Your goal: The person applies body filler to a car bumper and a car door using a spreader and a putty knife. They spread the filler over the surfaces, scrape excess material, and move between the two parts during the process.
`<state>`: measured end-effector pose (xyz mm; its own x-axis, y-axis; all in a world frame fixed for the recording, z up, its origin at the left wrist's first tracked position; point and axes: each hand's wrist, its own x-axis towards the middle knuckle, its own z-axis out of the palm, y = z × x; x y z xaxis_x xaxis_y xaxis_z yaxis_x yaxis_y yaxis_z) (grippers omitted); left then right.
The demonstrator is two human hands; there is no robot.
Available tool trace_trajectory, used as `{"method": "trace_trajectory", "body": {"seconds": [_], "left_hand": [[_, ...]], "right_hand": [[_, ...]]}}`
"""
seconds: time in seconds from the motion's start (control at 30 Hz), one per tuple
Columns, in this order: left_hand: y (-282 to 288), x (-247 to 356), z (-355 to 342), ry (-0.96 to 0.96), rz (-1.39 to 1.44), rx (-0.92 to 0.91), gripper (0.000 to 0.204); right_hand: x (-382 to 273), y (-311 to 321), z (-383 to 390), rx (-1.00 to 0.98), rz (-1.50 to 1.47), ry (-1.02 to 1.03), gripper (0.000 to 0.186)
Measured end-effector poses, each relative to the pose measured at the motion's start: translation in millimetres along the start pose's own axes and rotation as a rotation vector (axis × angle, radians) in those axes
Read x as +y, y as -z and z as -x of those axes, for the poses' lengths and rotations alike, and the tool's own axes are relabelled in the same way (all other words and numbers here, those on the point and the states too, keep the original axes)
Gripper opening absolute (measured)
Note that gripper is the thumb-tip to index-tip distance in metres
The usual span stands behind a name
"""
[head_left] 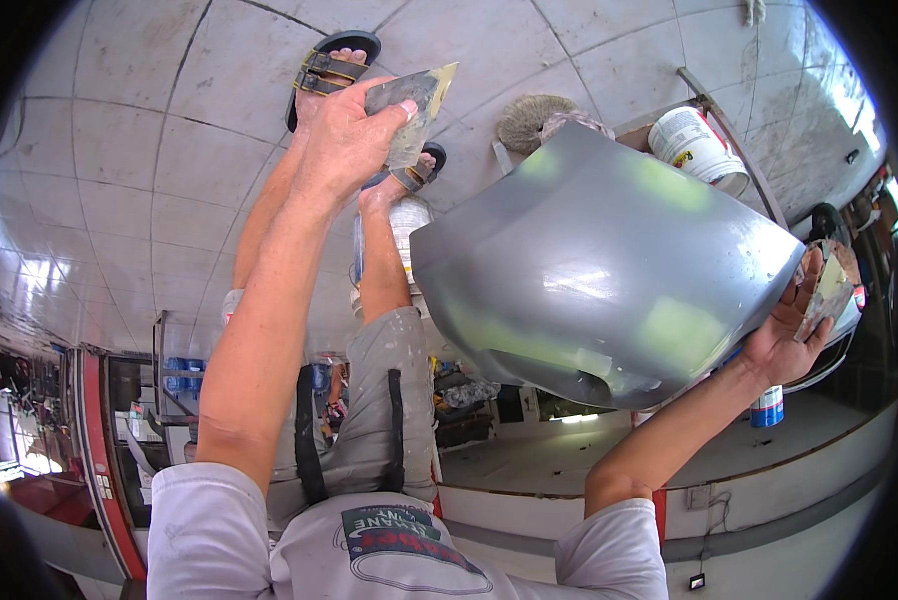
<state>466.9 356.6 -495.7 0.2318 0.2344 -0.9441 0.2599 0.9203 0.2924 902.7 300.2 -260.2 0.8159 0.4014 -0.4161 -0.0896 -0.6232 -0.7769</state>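
In front of me on the right is a curved grey car body panel [569,260] with several pale green filler patches on it. My left hand [349,145] is raised to the left of the panel, closed around a flat, stained putty spreader [414,105] with its thumb on the face. The spreader is apart from the panel. At the panel's right edge, my right hand [784,345] grips a thin flat plate smeared with filler [827,295]. Whether this hand also touches the panel, I cannot tell.
A white bucket [694,145] lies tilted behind the panel, beside a metal stand bar [739,140]. A shaggy round brush or mop head [531,122] rests on the tiled floor [119,170]. A blue and white can [767,408] is below my right hand.
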Motion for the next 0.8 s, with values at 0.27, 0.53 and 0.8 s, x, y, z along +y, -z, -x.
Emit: {"method": "trace_trajectory", "body": {"seconds": [0.27,0.53,0.8], "left_hand": [[12,-6,-7,-0.012,-0.078,0.077,0.037],[20,-23,-6,-0.122,-0.050,0.044,0.039],[15,-24,-6,-0.074,0.036,0.037,0.036]], "right_hand": [[-4,-35,9,0.072,0.126,0.024,0.070],[16,38,-21,-0.018,-0.335,-0.041,0.054],[17,16,1,-0.167,-0.583,-0.104,0.047]]}}
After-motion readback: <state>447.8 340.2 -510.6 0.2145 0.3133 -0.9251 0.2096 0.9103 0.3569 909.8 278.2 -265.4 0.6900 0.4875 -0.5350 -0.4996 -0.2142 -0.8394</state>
